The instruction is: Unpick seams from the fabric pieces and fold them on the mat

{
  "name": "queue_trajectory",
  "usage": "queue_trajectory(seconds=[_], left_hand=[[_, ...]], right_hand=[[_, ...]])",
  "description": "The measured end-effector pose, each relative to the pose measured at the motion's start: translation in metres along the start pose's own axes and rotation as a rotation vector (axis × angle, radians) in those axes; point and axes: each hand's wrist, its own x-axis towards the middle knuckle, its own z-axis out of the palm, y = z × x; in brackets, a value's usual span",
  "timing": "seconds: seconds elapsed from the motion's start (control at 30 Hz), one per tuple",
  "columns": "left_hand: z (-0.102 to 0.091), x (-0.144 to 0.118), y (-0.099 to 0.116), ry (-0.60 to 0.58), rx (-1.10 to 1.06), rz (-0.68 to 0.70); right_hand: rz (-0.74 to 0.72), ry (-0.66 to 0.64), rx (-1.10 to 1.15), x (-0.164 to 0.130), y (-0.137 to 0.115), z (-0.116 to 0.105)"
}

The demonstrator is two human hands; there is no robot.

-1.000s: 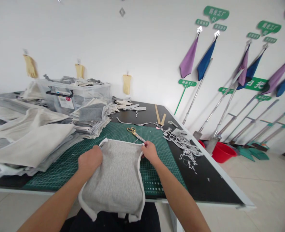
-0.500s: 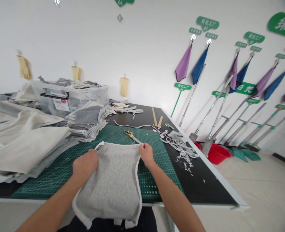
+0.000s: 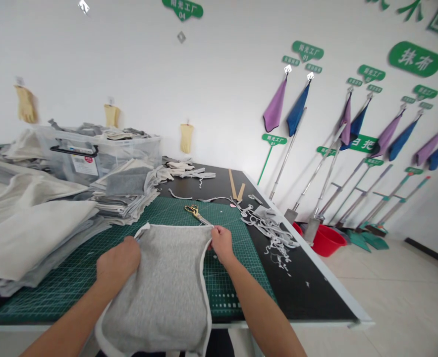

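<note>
A grey fabric piece with pale bound edges [image 3: 167, 282] is stretched between my two hands, its lower part hanging over the table's front edge. My left hand [image 3: 119, 258] is closed on its upper left side. At its upper right corner, my right hand [image 3: 222, 243] pinches the edge. Beneath and behind the cloth lies a green cutting mat [image 3: 241, 267] with a printed grid. Gold-handled scissors [image 3: 196, 213] rest on the mat just beyond the cloth's top edge, with the blade tips close to my right hand.
Stacked grey and white cloth [image 3: 36, 228] covers the left side, before a clear plastic bin [image 3: 130, 153] full of fabric. Fabric strips and scraps [image 3: 271, 228] lie on the right of the black table [image 3: 301, 292]. Two wooden strips [image 3: 233, 184] lie further back. A red bucket [image 3: 326, 241] stands on the floor.
The view has tilted up and turned slightly right. Both hands still hold the fabric piece, which appears a little lower and further left, its lower edge now partly out of frame.
</note>
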Motion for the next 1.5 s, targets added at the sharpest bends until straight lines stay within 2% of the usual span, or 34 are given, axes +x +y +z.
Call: queue_trajectory(seconds=[0.43,0.67,0.77,0.87,1.03,1.13,1.23,1.37,1.5], left_hand=[[-0.001,-0.002,0.002,0.046,0.019,0.016],[-0.014,-0.019,0.015,0.296,0.127,0.074],[-0.021,-0.019,0.021,0.221,0.075,0.127],[-0.030,-0.013,0.031,0.082,-0.112,0.197],[-0.041,-0.002,0.064,-0.029,-0.410,0.387],[-0.034,0.007,0.086,-0.058,-0.556,0.462],[-0.017,0.013,0.099,-0.071,-0.621,0.506],[0.002,0.014,0.106,-0.078,-0.641,0.528],[0.008,0.011,0.109,-0.086,-0.639,0.541]], right_hand=[[-0.002,-0.057,0.067,-0.002,0.000,0.005],[-0.001,-0.090,0.076,-0.005,-0.002,0.010],[-0.006,-0.108,0.071,-0.004,0.000,0.011],[-0.012,-0.132,0.067,-0.004,0.003,0.012],[-0.023,-0.148,0.060,-0.004,0.005,0.015],[-0.018,-0.152,0.060,-0.005,0.007,0.018],[-0.010,-0.161,0.061,-0.004,0.010,0.021],[-0.003,-0.177,0.057,-0.001,0.014,0.021],[0.006,-0.191,0.057,0.000,0.016,0.021]])
